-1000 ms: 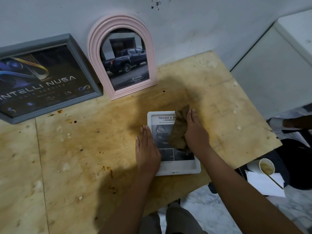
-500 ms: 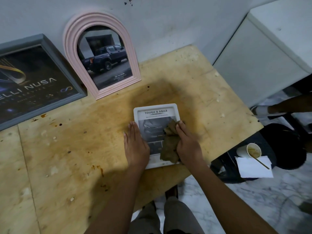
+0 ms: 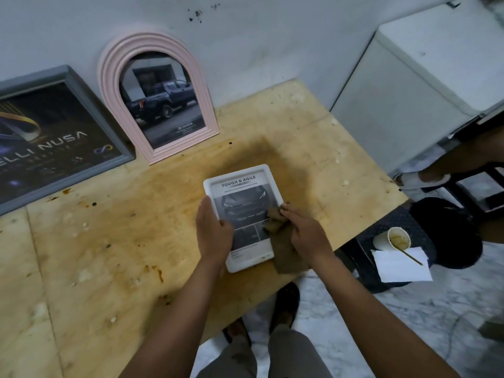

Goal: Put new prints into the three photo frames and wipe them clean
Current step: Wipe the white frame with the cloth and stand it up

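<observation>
A small white photo frame (image 3: 240, 184) with a "Tough & Agile" car print lies near the plywood table's (image 3: 109, 255) front edge. My left hand (image 3: 214, 233) grips its left side, thumb over the glass. My right hand (image 3: 306, 234) holds a brown cloth (image 3: 286, 255) against the frame's right side, and the cloth hangs over the lower right corner. A pink arched frame (image 3: 161, 91) with a truck print and a grey frame (image 3: 54, 137) with a dark poster lean against the wall at the back left.
A white cabinet (image 3: 409, 99) stands to the right of the table. On a dark stool (image 3: 403, 222) at the right sit a paper cup (image 3: 392, 238) and white paper (image 3: 401, 264). Another person's foot (image 3: 420, 178) shows at the far right. My feet are under the table edge.
My left hand went from lying flat on the frame to gripping its left side. The right hand drew the cloth down and to the frame's right edge.
</observation>
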